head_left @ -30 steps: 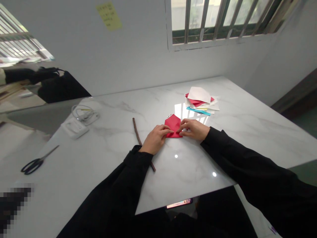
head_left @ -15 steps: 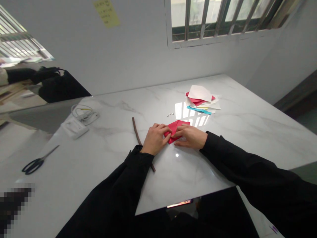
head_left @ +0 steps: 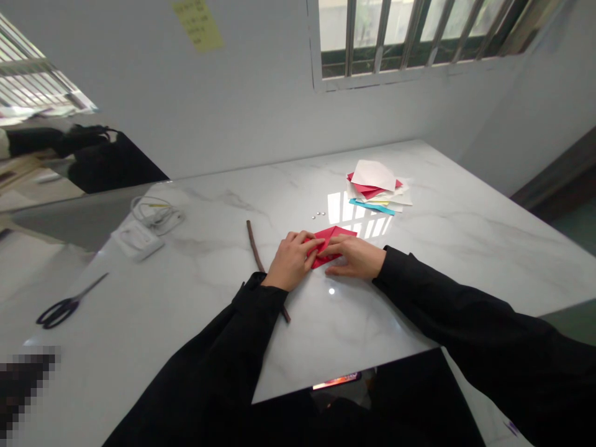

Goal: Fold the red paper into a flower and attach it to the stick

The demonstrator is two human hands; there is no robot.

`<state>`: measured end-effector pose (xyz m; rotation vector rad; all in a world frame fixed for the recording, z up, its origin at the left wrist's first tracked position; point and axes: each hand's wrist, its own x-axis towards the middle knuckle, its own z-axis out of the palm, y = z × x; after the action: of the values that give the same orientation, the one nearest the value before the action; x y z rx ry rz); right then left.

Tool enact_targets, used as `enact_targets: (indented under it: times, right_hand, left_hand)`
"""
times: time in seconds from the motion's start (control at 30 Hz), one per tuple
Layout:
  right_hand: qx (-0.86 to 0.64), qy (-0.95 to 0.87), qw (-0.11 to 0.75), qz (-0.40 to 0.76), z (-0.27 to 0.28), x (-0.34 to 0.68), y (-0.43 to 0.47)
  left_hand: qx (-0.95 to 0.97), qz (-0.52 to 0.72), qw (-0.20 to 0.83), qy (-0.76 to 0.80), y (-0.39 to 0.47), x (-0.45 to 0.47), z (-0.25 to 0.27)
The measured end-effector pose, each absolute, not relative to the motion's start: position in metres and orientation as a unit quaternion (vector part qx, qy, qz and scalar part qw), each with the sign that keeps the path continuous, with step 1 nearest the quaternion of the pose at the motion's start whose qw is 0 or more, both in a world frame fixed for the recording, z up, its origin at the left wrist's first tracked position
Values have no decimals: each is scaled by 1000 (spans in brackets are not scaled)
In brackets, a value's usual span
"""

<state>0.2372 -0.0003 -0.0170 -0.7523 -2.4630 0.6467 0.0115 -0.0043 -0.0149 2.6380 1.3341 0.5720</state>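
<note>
Squarely at centre: folded red paper [head_left: 331, 233] on the marbled table [head_left: 205, 298]

From my end I see the red paper lying between two bare hands, partly covered by them, with a fold line across its visible part. The left hand [head_left: 289, 257] has its fingers bent, thumb and fingertips on the paper's left side. The right hand [head_left: 357, 256] lies over the near right part, fingers bent and pointing toward the left thumb. I cannot tell whether either pinches the sheet or merely presses it.

Just beyond the paper I make out three small shiny beads [head_left: 318, 214]. A brown stick [head_left: 254, 246] passes beneath the left sleeve [head_left: 233, 341]; whether they touch, I cannot tell. Farther back, to the right, I have a loose paper stack [head_left: 375, 176], a pale sheet above a red one, with a blue piece at the near edge. Well apart on the left are dark-handled scissors [head_left: 60, 312] and, beyond them, a white box [head_left: 138, 243] beside a coiled cable [head_left: 153, 218].
</note>
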Motion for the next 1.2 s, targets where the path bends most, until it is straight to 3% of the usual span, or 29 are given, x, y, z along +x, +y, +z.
enact_targets:
  times: [0.1,0.33,0.6,0.9,1.2]
  right_hand:
    - [-290,-897,236,238,-11,241,2]
    - [-427,-821,332,183,-6,274,30]
    - [-343,-838,296,306,-14,278,38]
    - [-263,-897,261,243,-23,268,32]
    - [-281,-907,223,218,-19,279,38]
  left_hand:
    - [875,192,73,439,-3,10,-15]
    - [881,199,94,420,3,4,-19]
    - [879,198,91,424,5,2,-14]
    - [858,197,147,451,0,5,-9]
    - [873,186,133,431,-1,5,-5]
